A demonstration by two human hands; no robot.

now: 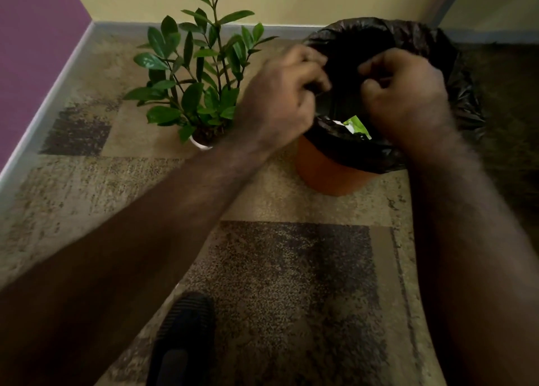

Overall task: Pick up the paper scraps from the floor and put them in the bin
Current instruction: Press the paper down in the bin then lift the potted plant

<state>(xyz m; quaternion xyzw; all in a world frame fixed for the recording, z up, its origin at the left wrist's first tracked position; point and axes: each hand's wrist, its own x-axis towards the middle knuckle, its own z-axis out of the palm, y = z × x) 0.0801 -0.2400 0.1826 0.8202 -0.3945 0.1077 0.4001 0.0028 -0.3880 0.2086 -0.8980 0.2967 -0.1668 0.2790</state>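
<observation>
An orange bin (326, 173) lined with a black plastic bag (455, 65) stands on the carpet near the far wall. Both my hands are over its mouth. My left hand (283, 94) pinches a fold of the black bag at the bin's left side. My right hand (405, 94) has its fingers curled around the same fold from the right. Between my wrists, white and green paper scraps (354, 126) show inside the bin. No scraps show on the visible floor.
A potted plant (198, 73) with glossy green leaves in a white pot stands just left of the bin, close to my left wrist. A purple wall and grey skirting run along the left. My dark shoe (182, 339) is on the patterned carpet (291, 283) below.
</observation>
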